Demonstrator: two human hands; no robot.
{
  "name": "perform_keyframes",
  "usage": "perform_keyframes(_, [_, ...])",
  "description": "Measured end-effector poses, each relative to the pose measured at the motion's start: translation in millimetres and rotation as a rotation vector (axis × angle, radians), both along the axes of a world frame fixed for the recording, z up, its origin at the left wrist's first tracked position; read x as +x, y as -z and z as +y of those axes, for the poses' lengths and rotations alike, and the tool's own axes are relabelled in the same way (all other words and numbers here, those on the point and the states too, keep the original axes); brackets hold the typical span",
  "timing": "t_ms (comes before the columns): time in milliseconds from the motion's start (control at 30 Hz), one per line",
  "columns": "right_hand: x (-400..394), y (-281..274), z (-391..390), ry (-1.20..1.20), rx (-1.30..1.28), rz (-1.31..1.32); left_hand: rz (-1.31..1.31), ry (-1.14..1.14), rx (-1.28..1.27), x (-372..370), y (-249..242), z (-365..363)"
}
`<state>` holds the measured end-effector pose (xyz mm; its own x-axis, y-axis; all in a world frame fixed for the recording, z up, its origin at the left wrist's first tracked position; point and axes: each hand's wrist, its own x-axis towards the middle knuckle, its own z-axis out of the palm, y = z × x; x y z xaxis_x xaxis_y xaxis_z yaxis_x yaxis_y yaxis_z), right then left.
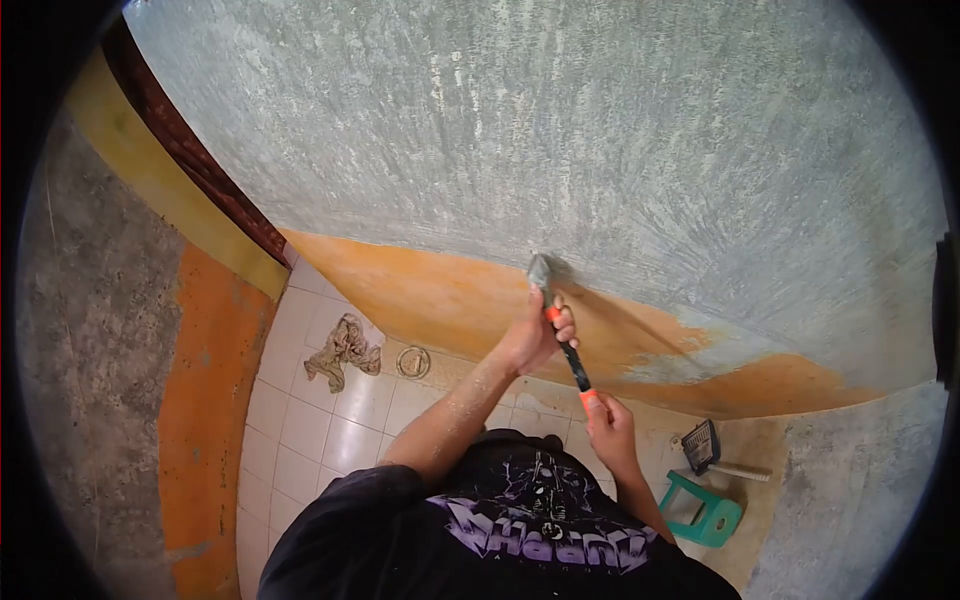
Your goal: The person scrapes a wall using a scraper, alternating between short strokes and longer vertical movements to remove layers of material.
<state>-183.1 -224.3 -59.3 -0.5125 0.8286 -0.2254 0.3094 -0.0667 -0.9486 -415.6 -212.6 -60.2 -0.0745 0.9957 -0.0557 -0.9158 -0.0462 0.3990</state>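
Note:
A long-handled scraper with a black and orange handle slants up to the wall in front of me. My left hand is closed around it close to the blade. Lower down, my right hand grips the orange end of the handle. The grey blade is at the wall, near the line where rough grey surface meets orange paint; its edge is too blurred to make out. Pale dust specks my left forearm.
On the tiled floor to the left lie a crumpled cloth and a round ring-like item. A green plastic stool and a black dustpan-like item are at the right. A dark red curtain hangs at the left.

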Motion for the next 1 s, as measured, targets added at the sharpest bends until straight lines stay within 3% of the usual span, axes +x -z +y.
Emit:
perform_keyframes(100, [-20,-6,-12,0.043,-0.183,0.065,0.008,-0.007,0.014,-11,4,-4])
perform_keyframes(367, [7,-26,-6,0.083,-0.114,-0.016,0.015,0.080,-0.004,9,-4,3])
perform_keyframes(667, [-19,-14,-22,0.087,-0.012,0.006,-0.014,0.078,0.010,-17,3,-9])
perform_keyframes(800, [-3,-30,-19,0.144,-0.176,0.014,-0.011,0.132,-0.011,-4,-3,-1])
perform_keyframes(933, [-18,-10,-19,0.061,0.051,-0.087,-0.008,0.107,0.013,-20,1,-11])
perform_keyframes(1000, [-24,-10,-27,0.085,-0.024,-0.033,0.002,0.105,0.013,-25,4,-14])
